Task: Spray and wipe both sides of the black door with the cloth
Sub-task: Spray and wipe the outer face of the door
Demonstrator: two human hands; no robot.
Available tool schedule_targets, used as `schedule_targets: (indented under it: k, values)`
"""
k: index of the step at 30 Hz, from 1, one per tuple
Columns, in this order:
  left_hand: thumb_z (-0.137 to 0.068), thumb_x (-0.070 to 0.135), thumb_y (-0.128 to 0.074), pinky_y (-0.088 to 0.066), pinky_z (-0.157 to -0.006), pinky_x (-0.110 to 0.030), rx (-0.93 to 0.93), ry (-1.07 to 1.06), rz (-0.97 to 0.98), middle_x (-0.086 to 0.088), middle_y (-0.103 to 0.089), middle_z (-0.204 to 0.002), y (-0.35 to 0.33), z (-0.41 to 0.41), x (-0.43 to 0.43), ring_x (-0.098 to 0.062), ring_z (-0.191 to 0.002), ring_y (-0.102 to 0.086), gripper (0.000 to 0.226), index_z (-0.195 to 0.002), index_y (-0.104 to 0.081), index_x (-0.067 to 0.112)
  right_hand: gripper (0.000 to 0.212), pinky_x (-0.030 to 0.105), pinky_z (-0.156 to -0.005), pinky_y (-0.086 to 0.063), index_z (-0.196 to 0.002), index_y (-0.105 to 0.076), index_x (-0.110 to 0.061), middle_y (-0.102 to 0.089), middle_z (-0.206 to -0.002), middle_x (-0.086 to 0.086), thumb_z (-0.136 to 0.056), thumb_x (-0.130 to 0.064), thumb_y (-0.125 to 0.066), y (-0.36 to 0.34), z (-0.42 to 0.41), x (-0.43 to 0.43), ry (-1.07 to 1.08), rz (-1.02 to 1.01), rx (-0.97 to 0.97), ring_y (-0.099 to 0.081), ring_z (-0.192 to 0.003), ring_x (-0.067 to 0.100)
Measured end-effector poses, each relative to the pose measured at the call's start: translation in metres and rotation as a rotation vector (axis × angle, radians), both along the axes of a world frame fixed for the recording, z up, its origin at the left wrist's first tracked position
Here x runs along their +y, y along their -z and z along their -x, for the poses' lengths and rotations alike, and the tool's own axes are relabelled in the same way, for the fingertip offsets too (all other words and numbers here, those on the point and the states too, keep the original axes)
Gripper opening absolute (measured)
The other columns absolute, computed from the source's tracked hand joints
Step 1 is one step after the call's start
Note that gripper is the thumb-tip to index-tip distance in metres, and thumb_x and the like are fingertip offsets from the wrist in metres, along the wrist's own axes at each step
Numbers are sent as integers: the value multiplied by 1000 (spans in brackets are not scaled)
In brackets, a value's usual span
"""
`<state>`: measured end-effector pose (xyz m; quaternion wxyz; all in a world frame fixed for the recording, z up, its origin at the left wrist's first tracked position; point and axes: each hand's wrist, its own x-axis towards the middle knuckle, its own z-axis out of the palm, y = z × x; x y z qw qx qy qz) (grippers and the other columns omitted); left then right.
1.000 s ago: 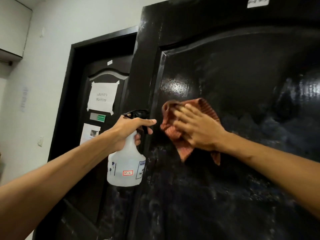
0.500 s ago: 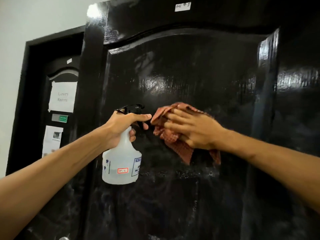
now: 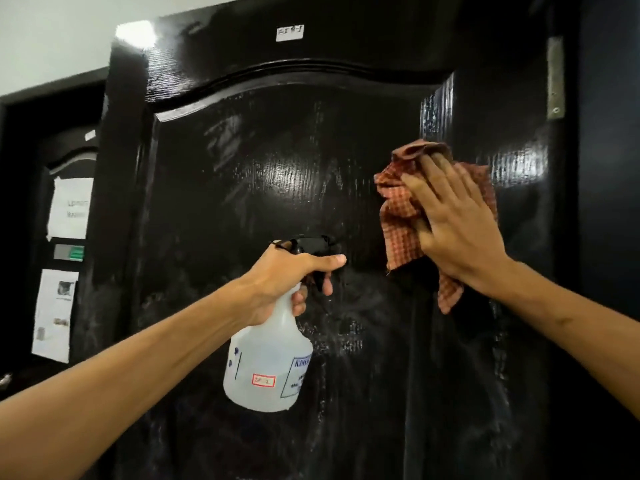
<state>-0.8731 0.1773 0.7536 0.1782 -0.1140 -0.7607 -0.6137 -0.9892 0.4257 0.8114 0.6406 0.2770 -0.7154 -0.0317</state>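
Observation:
A glossy black door with an arched panel fills the view, streaked with wet smears. My right hand lies flat with straight fingers on a red checked cloth and presses it against the right part of the panel. My left hand grips the neck of a white spray bottle with a black trigger head, held in front of the panel's middle. A finger curls round the trigger.
A second black door stands at the left with white paper notices taped on it. A metal hinge plate sits on the frame at the upper right. A small white label is near the door's top.
My right hand has slid the cloth up and to the right across the panel. The view has shifted right, so the door sits more centred. My left hand keeps holding the bottle.

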Motion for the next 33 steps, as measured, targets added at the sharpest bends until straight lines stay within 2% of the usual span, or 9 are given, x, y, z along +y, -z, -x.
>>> schedule_targets:
  k: [3, 5, 10, 15, 19, 22, 27, 29, 33]
  values:
    - [-88, 30, -82, -33, -43, -24, 0, 23, 33, -19, -69, -78, 8, 1, 24, -15, -41, -36, 31, -83, -71, 2, 60, 51, -126, -15, -150, -45, -18, -35, -161, 18, -93, -30, -51, 42, 0, 3, -4, -246, 33, -24, -153, 34]
    - [-87, 30, -84, -35, -44, -25, 10, 67, 54, -21, -75, -87, 8, 2, 41, -16, -43, -37, 32, -92, -75, 0, 58, 51, -124, -20, -148, -49, -17, -41, -158, 17, -92, -31, -44, 43, -1, 23, -1, -402, 50, -34, -149, 35]
    - [-85, 28, -86, -35, -45, -26, 76, 95, -8, -25, -75, -97, -7, 13, 75, -17, -43, -38, 24, -85, -77, 5, 57, 46, -128, -8, -144, -48, -16, -31, -163, 14, -88, -29, -49, -19, -5, 51, 18, 40, 7, -20, -155, 31]
    - [-82, 28, -88, -34, -45, -25, 87, 91, -43, -25, -76, -95, -4, 18, 93, -17, -42, -39, 27, -89, -77, 4, 55, 53, -125, -19, -138, -56, -9, -35, -160, 21, -91, -37, -58, 59, 0, 56, 78, -424, -17, -26, -152, 38]
    - [-82, 27, -87, -33, -44, -24, 74, 103, -67, -24, -76, -96, -8, 18, 99, -15, -41, -38, 27, -93, -77, 5, 49, 46, -128, -7, -134, -54, -16, -35, -160, 16, -91, -38, -56, 3, -7, 65, 78, -225, 5, -26, -152, 35]
    - [-81, 27, -88, -35, -43, -23, 84, 93, -89, -22, -76, -92, -12, 20, 106, -14, -41, -37, 26, -91, -78, 6, 51, 49, -128, -9, -135, -53, -14, -37, -158, 20, -89, -36, -60, -8, -5, 51, 84, -113, 19, -25, -151, 37]
    - [-80, 28, -88, -35, -41, -22, 38, 113, -123, -18, -76, -90, -3, 22, 109, -14, -42, -39, 26, -87, -77, 5, 45, 56, -124, -20, -128, -60, -15, -47, -149, 23, -93, -44, -59, 92, -5, 63, 6, -380, -29, -37, -145, 41]
    - [-80, 28, -88, -35, -42, -22, 31, 131, -102, -18, -76, -89, -1, 22, 113, -13, -41, -38, 27, -90, -77, 6, 49, 55, -124, -20, -132, -60, -15, -45, -152, 21, -94, -46, -56, 79, -2, 78, 52, -433, -18, -36, -146, 39]
    - [-80, 29, -88, -35, -44, -23, 61, 162, -70, -19, -76, -92, -8, 21, 123, -13, -40, -38, 23, -90, -80, 10, 58, 50, -127, -12, -145, -48, -17, -32, -160, 17, -92, -38, -58, -2, 0, 94, 25, 42, 39, -26, -151, 36]
